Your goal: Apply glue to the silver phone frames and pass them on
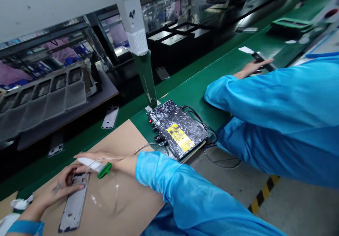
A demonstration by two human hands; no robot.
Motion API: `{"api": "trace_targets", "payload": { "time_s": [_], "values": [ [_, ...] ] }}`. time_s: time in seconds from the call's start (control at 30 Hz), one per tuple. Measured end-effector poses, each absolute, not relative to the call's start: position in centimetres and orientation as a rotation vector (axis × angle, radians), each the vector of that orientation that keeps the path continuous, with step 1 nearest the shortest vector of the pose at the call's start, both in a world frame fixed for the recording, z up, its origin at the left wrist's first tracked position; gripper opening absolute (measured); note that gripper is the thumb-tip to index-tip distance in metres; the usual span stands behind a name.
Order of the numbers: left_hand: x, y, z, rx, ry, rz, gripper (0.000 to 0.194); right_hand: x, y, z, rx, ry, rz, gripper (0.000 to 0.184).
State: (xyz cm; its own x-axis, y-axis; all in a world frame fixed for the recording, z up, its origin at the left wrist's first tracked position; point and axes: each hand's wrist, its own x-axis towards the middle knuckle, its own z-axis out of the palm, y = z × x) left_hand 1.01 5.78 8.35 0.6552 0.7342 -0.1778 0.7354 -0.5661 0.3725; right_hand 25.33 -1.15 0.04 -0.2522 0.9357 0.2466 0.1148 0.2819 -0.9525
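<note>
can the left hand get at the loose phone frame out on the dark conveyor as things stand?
Probably not: the left hand is pressed on the frame on the cardboard, and the loose frame lies apart across the green strip.

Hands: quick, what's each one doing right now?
Left hand: open, fingers resting on the grey phone frame.
Right hand: holding a syringe dispenser.

The left hand (62, 186) presses on the top end of a grey phone frame (74, 204) lying on a brown cardboard sheet (127, 137). The right hand (102, 158) grips a white dispenser with a green tip (104, 170) just above the frame. Farther along the green bench (196, 84), a co-worker's hand (251, 68) rests on a dark phone part (261, 60), beyond a speckled black box (177, 128).
</note>
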Motion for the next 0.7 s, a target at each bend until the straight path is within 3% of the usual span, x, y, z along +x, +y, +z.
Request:
{"api": "trace_targets", "payload": {
  "time_s": [0.07,0.27,0.53,0.7],
  "values": [
    [2.3,4.7,8.9,2.410,1.182,0.033,0.059,25.0,-1.7,0.1,-0.998,-1.552,1.174,0.083],
    [2.5,1.9,7.4,2.402,1.202,-0.015,0.062,23.8,-3.7,-0.6,-1.004,-1.393,1.193,0.057],
    [-0.8,0.7,2.6,2.389,1.011,0.216,0.077,25.2,-6.5,-2.2,-1.066,-1.532,0.936,0.067],
    [-2.0,-0.4,0.9,2.484,0.880,0.259,0.084,25.7,-8.6,-2.3,-1.255,-1.388,0.920,0.053]
  ]
}}
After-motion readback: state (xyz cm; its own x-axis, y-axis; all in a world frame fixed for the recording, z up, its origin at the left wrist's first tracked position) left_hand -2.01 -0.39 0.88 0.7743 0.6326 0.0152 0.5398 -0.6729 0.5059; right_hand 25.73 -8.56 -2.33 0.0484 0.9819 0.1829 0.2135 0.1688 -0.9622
